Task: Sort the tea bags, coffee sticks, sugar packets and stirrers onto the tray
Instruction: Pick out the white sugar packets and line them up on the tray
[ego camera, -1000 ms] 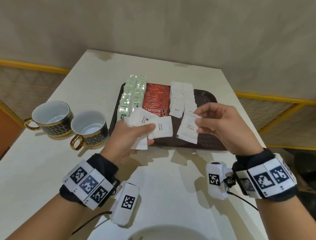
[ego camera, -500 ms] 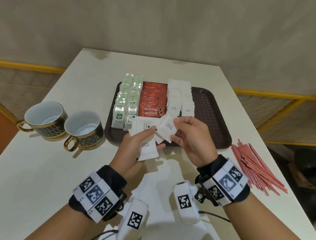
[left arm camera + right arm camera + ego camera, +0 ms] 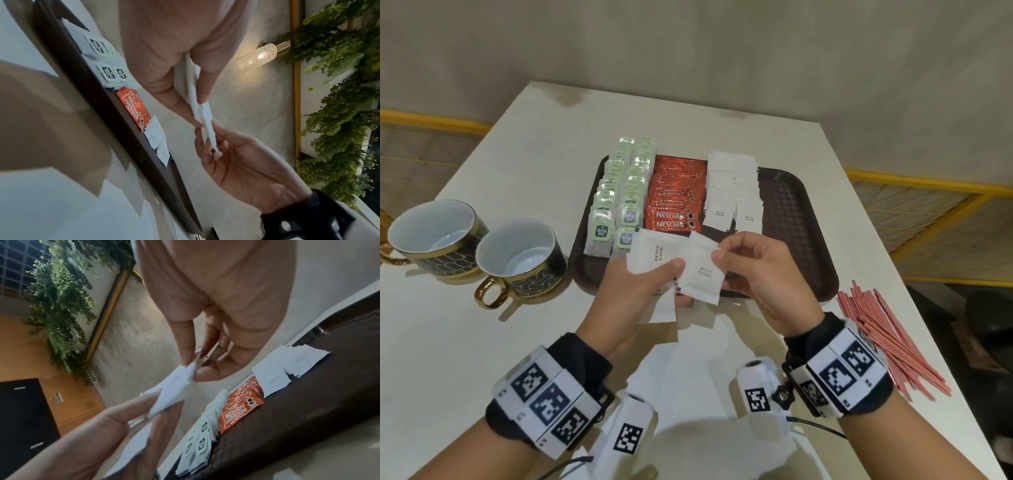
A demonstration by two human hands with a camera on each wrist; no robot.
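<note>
Right hand (image 3: 763,277) pinches the top corner of one flat white sugar packet (image 3: 701,274), printed "WHITE SUGAR", above the tray's near edge, while the left hand (image 3: 633,294) grips a fanned packet stack (image 3: 654,257) between thumb and fingers. The brown tray (image 3: 798,240) carries tea bags (image 3: 616,202) left, red coffee sticks (image 3: 674,195) middle, sugar rows (image 3: 732,192) right.

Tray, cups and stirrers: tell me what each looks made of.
Tray: dark brown, likely moulded plastic, with an embossed weave pattern and slight sheen. Cups: glazed ceramic by the look, glossy white inside, dark patterned outside, gold rims and handles. Stirrers: thin red sticks, probably plastic; too small to confirm.
</note>
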